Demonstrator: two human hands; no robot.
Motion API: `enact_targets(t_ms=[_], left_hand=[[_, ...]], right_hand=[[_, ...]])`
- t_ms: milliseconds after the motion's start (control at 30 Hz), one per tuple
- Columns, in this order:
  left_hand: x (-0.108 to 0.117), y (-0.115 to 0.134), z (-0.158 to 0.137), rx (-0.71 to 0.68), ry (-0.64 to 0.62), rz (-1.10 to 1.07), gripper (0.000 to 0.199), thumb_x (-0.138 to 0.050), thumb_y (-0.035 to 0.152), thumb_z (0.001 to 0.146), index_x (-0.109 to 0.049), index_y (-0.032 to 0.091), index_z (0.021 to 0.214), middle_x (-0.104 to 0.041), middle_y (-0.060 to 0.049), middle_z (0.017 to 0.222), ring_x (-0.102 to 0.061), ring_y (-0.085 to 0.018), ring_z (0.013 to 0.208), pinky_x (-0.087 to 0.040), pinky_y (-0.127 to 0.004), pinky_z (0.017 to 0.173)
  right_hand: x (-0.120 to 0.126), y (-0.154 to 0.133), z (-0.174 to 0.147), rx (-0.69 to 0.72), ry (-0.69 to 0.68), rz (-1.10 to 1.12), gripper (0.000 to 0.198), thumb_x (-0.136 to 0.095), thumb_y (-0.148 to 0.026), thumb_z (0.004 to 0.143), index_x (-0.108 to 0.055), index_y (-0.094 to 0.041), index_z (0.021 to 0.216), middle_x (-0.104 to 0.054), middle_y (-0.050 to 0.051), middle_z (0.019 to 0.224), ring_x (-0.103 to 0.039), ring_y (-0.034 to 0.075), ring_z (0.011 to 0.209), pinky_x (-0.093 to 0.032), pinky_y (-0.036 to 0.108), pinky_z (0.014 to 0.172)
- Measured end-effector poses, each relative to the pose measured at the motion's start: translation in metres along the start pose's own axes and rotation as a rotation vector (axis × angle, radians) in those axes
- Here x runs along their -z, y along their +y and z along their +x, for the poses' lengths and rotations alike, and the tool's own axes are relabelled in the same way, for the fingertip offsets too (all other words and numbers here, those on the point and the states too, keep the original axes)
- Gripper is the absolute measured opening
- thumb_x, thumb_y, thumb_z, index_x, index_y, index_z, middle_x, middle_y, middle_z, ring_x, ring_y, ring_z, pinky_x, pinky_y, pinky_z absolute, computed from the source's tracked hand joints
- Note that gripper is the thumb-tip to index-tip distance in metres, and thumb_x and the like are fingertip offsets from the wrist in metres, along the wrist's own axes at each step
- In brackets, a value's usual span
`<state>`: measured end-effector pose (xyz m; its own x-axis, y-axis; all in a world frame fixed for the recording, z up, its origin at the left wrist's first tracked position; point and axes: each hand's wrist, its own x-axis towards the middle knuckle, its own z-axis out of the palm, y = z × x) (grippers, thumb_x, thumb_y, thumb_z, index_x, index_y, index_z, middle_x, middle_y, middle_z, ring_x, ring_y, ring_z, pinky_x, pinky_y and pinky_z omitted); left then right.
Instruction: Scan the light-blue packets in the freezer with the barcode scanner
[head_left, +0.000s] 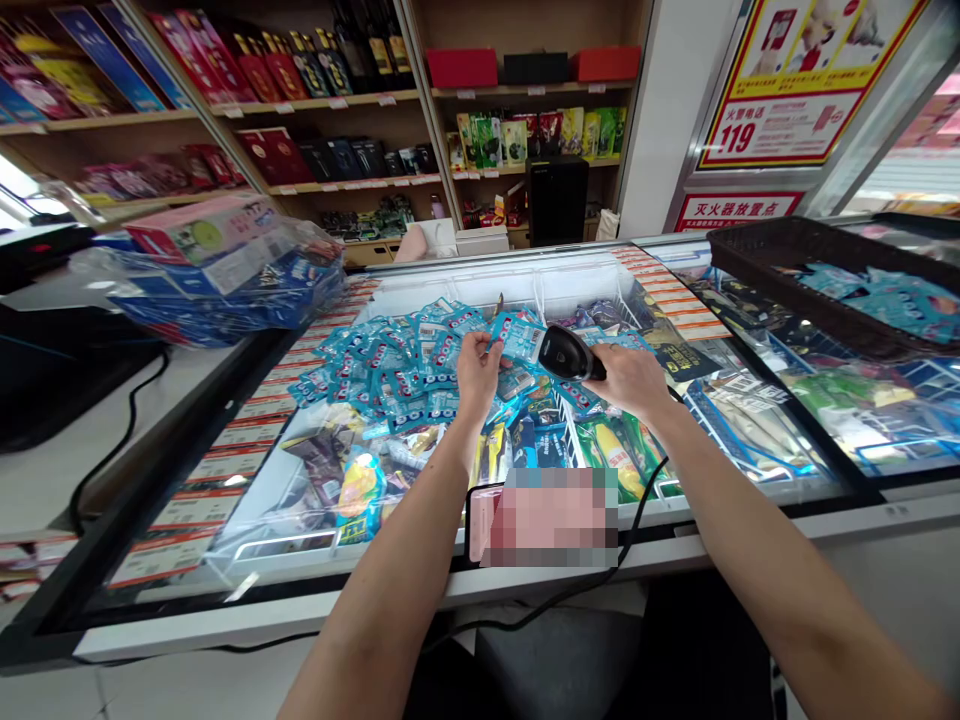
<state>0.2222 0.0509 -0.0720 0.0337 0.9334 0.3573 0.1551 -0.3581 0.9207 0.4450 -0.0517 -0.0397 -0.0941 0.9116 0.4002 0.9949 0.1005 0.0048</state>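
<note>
My left hand [478, 368] pinches the edge of a small blue ice-cream packet [514, 338] above the freezer's glass top. In my right hand [634, 378] is a black handheld barcode scanner [566, 353], its fingers wrapped round the handle. The scanner's head sits right at the packet's right end, by a white label area. To the left of my left hand spreads a heap of similar blue packets [382, 370] on the glass, with more packets under and beside the scanner. A black cable [637, 515] runs down from the scanner toward me.
A chest freezer [247, 550] with frozen goods under its glass stands before me. A phone [484, 522] lies at its near edge. Plastic-wrapped boxes [225, 265] are at the left; a dark brown basket [832, 285] holding blue packets sits at the right. Stocked shelves [322, 105] stand behind.
</note>
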Motion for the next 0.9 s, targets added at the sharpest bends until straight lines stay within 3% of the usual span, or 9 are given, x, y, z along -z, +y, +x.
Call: enact_targets(t_ms=[633,800,900], left_hand=[[0.001,0.004,0.000,0.003,0.037,0.076,0.023,-0.053,0.039,0.086,-0.044,0.022,0.099,-0.056,0.003,0.077,-0.063,-0.012,0.061,-0.044,-0.023,0.056],[0.014,0.013,0.003,-0.157,0.196,0.379,0.025,-0.052,0.041,0.087,-0.051,0.021,0.103,-0.060,-0.002,0.082,-0.059,-0.016,0.069,-0.046,-0.030,0.071],[0.025,0.019,0.001,-0.241,0.237,0.619,0.025,-0.052,0.034,0.086,-0.054,0.019,0.107,-0.062,-0.009,0.092,-0.059,-0.025,0.089,-0.043,-0.039,0.085]], right_hand=[[0.002,0.000,0.000,-0.025,0.003,0.012,0.034,-0.052,-0.045,0.083,-0.062,-0.019,0.101,-0.071,0.007,0.092,-0.063,0.022,0.080,-0.033,0.029,0.060],[0.003,0.003,0.001,-0.093,0.035,0.006,0.032,-0.054,-0.042,0.082,-0.063,-0.020,0.103,-0.071,0.007,0.093,-0.064,0.022,0.077,-0.034,0.030,0.061],[0.004,0.003,0.000,-0.122,0.024,-0.007,0.034,-0.053,-0.045,0.082,-0.063,-0.019,0.102,-0.071,0.008,0.092,-0.064,0.023,0.076,-0.034,0.030,0.062]])
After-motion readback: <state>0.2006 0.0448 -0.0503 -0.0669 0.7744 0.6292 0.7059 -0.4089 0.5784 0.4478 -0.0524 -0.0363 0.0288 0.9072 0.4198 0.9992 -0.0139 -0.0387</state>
